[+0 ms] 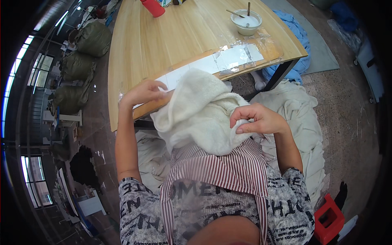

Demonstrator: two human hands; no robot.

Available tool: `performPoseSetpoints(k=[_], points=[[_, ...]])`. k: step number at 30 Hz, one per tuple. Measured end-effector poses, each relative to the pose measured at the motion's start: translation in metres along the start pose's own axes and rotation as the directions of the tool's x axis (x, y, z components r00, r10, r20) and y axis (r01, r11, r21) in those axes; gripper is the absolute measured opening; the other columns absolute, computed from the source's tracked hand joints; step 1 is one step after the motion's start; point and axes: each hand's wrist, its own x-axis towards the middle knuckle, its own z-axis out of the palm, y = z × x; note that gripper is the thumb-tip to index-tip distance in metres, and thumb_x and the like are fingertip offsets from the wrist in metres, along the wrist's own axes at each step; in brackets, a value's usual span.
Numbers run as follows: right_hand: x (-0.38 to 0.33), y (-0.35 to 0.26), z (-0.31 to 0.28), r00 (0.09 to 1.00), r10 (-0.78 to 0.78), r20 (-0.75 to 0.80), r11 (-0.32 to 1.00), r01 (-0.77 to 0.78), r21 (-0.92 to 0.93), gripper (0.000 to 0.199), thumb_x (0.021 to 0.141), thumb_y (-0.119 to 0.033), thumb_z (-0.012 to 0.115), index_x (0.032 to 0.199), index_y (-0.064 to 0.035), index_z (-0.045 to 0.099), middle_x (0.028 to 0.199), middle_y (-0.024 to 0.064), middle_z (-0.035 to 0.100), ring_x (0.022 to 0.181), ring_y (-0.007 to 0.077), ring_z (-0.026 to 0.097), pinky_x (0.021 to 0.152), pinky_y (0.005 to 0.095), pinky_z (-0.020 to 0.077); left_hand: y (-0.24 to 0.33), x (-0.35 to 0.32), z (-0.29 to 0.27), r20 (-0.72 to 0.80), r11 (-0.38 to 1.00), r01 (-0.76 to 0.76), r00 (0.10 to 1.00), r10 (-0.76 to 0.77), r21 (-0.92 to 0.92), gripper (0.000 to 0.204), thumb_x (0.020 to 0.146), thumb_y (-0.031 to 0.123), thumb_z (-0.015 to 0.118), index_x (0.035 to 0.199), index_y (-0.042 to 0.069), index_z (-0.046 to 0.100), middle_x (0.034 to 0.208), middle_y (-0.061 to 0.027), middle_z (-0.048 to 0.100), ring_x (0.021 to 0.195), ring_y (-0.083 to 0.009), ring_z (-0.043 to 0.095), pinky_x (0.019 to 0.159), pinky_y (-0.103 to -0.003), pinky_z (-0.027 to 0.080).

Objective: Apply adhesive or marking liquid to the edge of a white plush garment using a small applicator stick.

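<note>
A cream-white fleecy cloth lies bunched over my lap and against the table's front edge. My right hand is closed on a fold at its right side, thumb and fingers pinched together. Left of the cloth, at the table edge, my left hand has its fingers bent together around a small white piece that shows at the fingertips; its kind is too small to make out. Just beyond the cloth, a row of flat white rectangles runs along the edge, partly covered by the cloth.
On the wooden table stand a bowl of white paste with sticks in it and a red container. Pale cloth heaps beside me, blue cloth past the table leg. A red stool stands behind right.
</note>
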Motion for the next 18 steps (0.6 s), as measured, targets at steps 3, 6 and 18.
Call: performPoseSetpoints(k=[3, 6, 18], points=[[0.005, 0.006, 0.001, 0.999, 0.033, 0.004, 0.996, -0.033, 0.078, 0.019, 0.080, -0.005, 0.070, 0.098, -0.0011, 0.063, 0.092, 0.0004, 0.063, 0.089, 0.0081, 0.057, 0.080, 0.0210, 0.0430, 0.003, 0.045, 0.012, -0.497, 0.998, 0.019, 0.868, 0.015, 0.063, 0.038, 0.085, 0.035, 0.064, 0.093, -0.003, 0.065, 0.070, -0.0096, 0.062, 0.066, -0.0162, 0.060, 0.068, -0.031, 0.048], [0.013, 0.009, 0.003, 0.996, 0.083, -0.037, 0.978, -0.074, 0.197, 0.020, 0.081, -0.002, 0.068, 0.100, -0.0017, 0.062, 0.092, -0.0013, 0.062, 0.089, 0.0055, 0.056, 0.079, 0.0199, 0.0429, 0.011, 0.083, 0.030, -0.542, 0.987, -0.011, 0.835, 0.098, 0.162, 0.037, 0.082, 0.034, 0.066, 0.091, -0.002, 0.065, 0.074, -0.0102, 0.062, 0.072, -0.0191, 0.061, 0.069, -0.034, 0.049], [0.035, -0.055, -0.005, 0.963, -0.041, -0.268, 0.883, 0.160, 0.441, 0.015, 0.080, 0.001, 0.068, 0.093, -0.0028, 0.062, 0.091, 0.0004, 0.063, 0.087, 0.0077, 0.057, 0.077, 0.0232, 0.0442, 0.085, 0.055, 0.072, -0.712, 0.388, -0.867, 0.484, 0.509, -0.313, 0.020, 0.083, -0.012, 0.051, 0.080, 0.008, 0.047, 0.108, -0.0219, 0.064, 0.096, -0.0287, 0.065, 0.079, -0.036, 0.055]])
